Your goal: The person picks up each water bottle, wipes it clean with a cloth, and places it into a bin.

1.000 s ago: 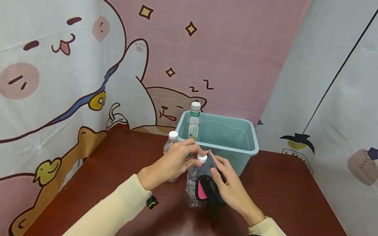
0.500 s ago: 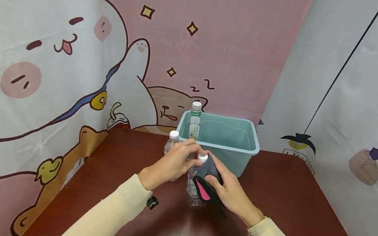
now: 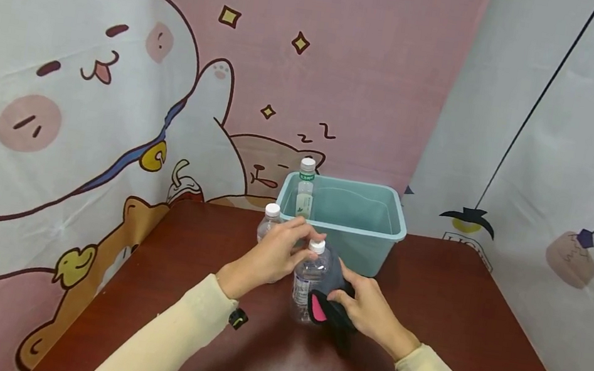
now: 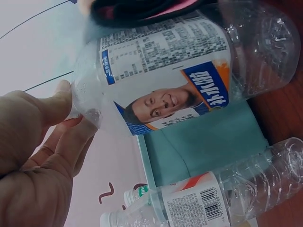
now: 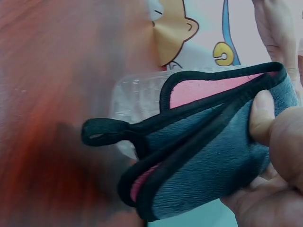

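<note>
A clear plastic bottle (image 3: 302,288) stands upright on the table, its printed label (image 4: 165,71) plain in the left wrist view. My left hand (image 3: 275,251) holds it at the top, with thumb and fingertips around the neck and white cap (image 3: 317,246). In my right hand (image 3: 375,307) is a folded grey cloth (image 5: 203,175) with black edging, a pink lining and a small black loop (image 5: 102,132). The thumb presses on the cloth, which lies against the bottle's right side and hides part of it. Some right fingers are hidden behind the cloth.
Behind the hands stands a light green plastic bin (image 3: 365,243). A second clear bottle (image 3: 268,227) stands left of the held one. A third bottle (image 3: 304,196) with a green-banded neck rises at the bin's left end, its base hidden.
My right hand has moved slightly right and down, and the cloth has shifted with it, baring more of the bottle's shoulder. The left hand keeps its place at the cap.
</note>
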`<state>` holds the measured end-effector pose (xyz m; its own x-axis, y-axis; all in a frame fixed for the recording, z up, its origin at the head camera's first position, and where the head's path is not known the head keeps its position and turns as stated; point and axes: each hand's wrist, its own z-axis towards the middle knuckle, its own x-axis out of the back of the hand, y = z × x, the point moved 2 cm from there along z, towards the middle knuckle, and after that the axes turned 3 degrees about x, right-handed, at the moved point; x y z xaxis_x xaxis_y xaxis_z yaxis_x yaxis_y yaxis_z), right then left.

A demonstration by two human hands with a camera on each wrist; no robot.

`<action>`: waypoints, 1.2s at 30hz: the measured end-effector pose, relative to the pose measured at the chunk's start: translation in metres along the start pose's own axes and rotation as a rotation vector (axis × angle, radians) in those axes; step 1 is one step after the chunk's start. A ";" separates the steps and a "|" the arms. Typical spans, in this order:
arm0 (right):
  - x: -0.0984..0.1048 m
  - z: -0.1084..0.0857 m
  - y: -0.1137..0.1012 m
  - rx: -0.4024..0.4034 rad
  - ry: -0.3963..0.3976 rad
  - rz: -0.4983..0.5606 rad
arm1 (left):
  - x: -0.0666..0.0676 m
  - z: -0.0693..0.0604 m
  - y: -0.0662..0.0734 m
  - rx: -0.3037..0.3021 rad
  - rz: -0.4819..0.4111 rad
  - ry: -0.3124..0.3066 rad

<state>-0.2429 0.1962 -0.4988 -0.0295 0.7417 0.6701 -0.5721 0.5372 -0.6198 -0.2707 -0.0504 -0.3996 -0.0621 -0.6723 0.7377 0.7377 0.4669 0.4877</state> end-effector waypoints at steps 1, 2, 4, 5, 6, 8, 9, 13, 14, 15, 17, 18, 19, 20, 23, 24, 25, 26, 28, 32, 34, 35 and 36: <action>-0.002 -0.001 0.003 -0.013 -0.009 0.000 | 0.000 0.000 0.000 0.002 -0.004 0.002; -0.005 -0.002 0.005 -0.019 -0.024 -0.001 | 0.000 0.000 0.000 0.003 -0.006 0.003; -0.009 -0.004 0.011 -0.032 -0.056 -0.008 | 0.000 0.000 0.001 0.000 -0.005 0.006; -0.011 -0.005 0.013 -0.043 -0.073 -0.008 | 0.000 0.000 0.001 -0.001 -0.005 0.006; -0.013 -0.006 0.015 -0.046 -0.086 -0.016 | 0.000 0.000 0.002 -0.004 -0.003 0.007; -0.017 -0.008 0.019 -0.050 -0.107 -0.037 | 0.000 0.000 0.002 -0.008 -0.005 0.010; -0.019 -0.009 0.021 -0.052 -0.112 -0.049 | 0.000 0.000 0.002 -0.007 -0.006 0.012; -0.028 -0.012 0.027 -0.055 -0.141 -0.096 | -0.001 -0.001 0.001 0.003 -0.008 0.016; -0.030 -0.013 0.028 -0.057 -0.147 -0.098 | -0.001 -0.001 0.000 0.007 -0.009 0.015; -0.031 -0.013 0.029 -0.057 -0.150 -0.106 | -0.001 -0.001 0.000 0.011 -0.011 0.015; -0.033 -0.014 0.031 -0.059 -0.153 -0.104 | -0.001 -0.001 0.000 0.020 -0.020 0.013; -0.034 -0.014 0.031 -0.065 -0.151 -0.099 | -0.001 -0.001 -0.001 0.026 -0.026 0.014; -0.034 -0.013 0.031 -0.071 -0.149 -0.094 | -0.001 -0.001 -0.001 0.034 -0.030 0.014; -0.034 -0.013 0.030 -0.077 -0.148 -0.087 | -0.001 -0.002 -0.001 0.041 -0.035 0.016; -0.034 -0.012 0.029 -0.108 -0.143 -0.055 | -0.001 -0.003 0.000 0.064 -0.037 0.019; -0.034 -0.012 0.028 -0.120 -0.137 -0.047 | 0.000 -0.004 0.001 0.073 -0.035 0.019; -0.034 -0.013 0.028 -0.132 -0.131 -0.034 | 0.000 -0.004 0.001 0.081 -0.030 0.019; -0.034 -0.013 0.027 -0.146 -0.124 -0.023 | 0.000 -0.005 0.001 0.086 -0.026 0.021; -0.033 -0.013 0.028 -0.170 -0.102 -0.010 | 0.001 -0.005 0.002 0.094 -0.024 0.025; -0.030 -0.014 0.029 -0.198 -0.049 0.046 | 0.000 -0.005 0.001 0.091 -0.020 0.029; -0.028 -0.014 0.029 -0.209 -0.015 0.095 | -0.001 -0.004 0.000 0.083 -0.019 0.029; -0.026 -0.014 0.029 -0.213 0.001 0.121 | -0.001 -0.004 0.000 0.082 -0.016 0.028; -0.025 -0.014 0.028 -0.216 0.021 0.143 | -0.001 -0.003 -0.001 0.079 -0.016 0.028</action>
<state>-0.2470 0.1987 -0.5387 -0.0791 0.8232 0.5622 -0.3748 0.4981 -0.7819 -0.2687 -0.0522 -0.4019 -0.0535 -0.6954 0.7167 0.6814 0.4992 0.5352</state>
